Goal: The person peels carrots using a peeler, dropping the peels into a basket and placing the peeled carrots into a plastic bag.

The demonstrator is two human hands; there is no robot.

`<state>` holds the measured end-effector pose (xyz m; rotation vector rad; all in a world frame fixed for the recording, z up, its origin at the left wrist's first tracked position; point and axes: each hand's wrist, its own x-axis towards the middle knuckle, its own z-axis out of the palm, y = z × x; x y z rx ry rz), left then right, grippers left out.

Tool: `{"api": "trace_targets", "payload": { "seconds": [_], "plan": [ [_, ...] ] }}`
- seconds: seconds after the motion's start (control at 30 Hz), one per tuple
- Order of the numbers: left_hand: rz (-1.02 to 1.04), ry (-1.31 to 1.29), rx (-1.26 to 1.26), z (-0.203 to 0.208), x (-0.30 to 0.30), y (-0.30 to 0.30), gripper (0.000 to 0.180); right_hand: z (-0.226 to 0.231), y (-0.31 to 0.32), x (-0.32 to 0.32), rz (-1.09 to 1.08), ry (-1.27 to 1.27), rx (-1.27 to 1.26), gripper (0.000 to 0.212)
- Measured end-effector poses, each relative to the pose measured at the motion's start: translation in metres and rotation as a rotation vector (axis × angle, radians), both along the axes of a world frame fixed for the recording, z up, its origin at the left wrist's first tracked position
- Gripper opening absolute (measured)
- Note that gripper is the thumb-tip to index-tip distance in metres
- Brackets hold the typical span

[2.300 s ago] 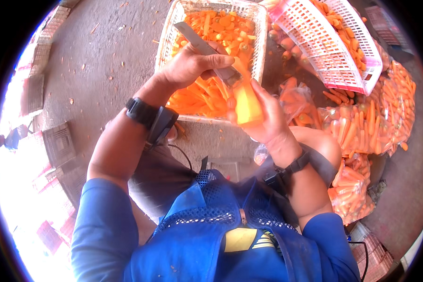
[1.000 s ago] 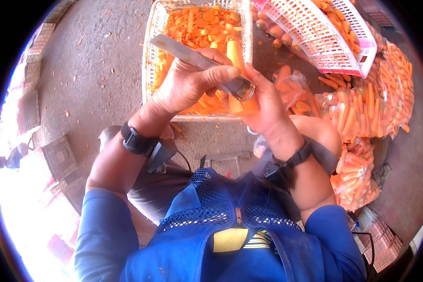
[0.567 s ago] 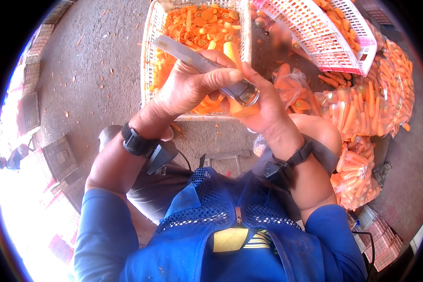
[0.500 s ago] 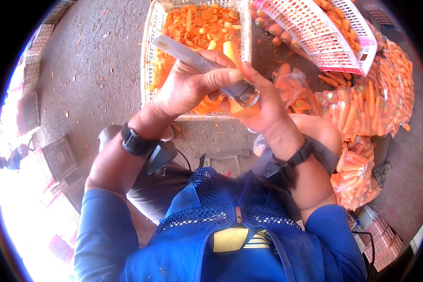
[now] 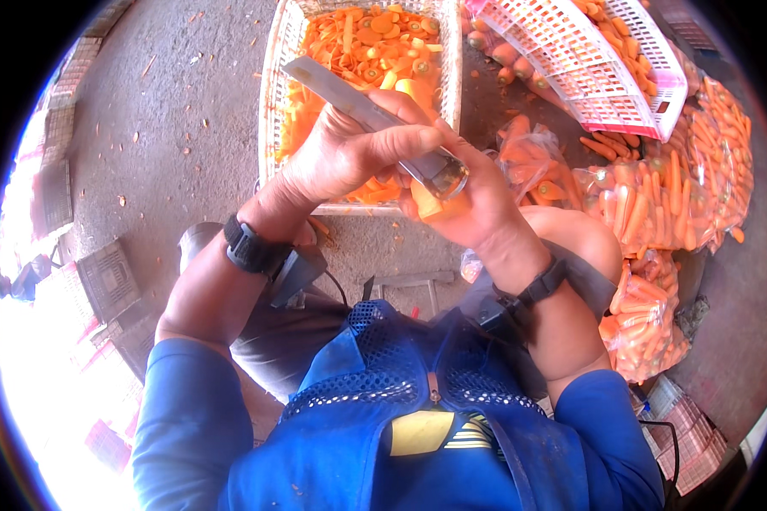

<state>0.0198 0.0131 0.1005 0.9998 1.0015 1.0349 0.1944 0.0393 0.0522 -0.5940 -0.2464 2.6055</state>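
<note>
In the head view, a flat metal tool (image 5: 349,102) was found gripped in the left hand (image 5: 347,153), its thumb pressed along the near side and its fingers curled round the far side. An orange carrot (image 5: 435,204) was held in the right hand (image 5: 483,192), with the fingers closed about it. The carrot was positioned beneath the right end of the tool, its upper end showing beyond the left hand's fingers; whether the blade was in contact could not be determined. Both hands were held over the near part of a white crate (image 5: 273,111) filled with carrot shavings and slices (image 5: 375,43). To the right, a tilted pink-and-white basket (image 5: 562,51) containing carrots was noted, with clear bags of carrots (image 5: 648,213) lying nearer the person.
</note>
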Motion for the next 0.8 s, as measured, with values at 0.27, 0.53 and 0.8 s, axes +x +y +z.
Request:
{"api": "trace_targets", "payload": {
  "seconds": [0.27,0.53,0.8],
  "plan": [
    [-0.033,-0.037,0.009,-0.001,-0.004,0.004,0.014,-0.001,-0.007,-0.001,0.01,0.066,0.017,0.058],
    [0.485,0.263,0.146,-0.031,-0.064,0.031,0.02,0.001,-0.015,0.005,0.16,0.193,-0.135,0.045],
    [0.18,0.084,0.029,-0.004,-0.011,0.003,0.023,0.004,-0.011,0.001,0.025,0.089,-0.047,0.052]
  ]
}}
